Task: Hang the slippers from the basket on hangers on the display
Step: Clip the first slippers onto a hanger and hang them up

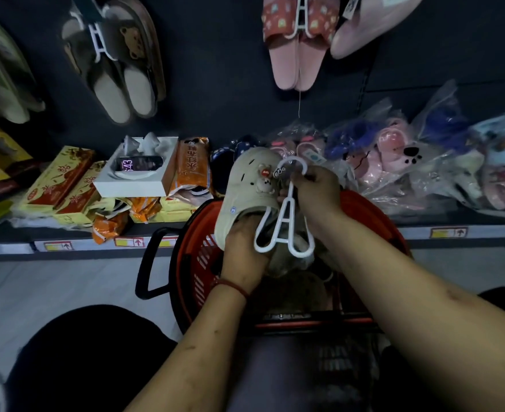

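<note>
Above the red basket (183,258), the left grip (245,251) is closed on the heel end of a beige slipper (245,185). The right grip (316,188) pinches the white hanger (289,199) just under its hook, touching the slipper's side.

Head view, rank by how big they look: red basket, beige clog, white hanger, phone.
1. red basket
2. beige clog and white hanger, about alike in length
3. phone, smallest, though farther away

You see a phone (139,164) lying on a white box (126,187). Orange packets (193,165) and yellow boxes (61,176) lie just beside it.
</note>
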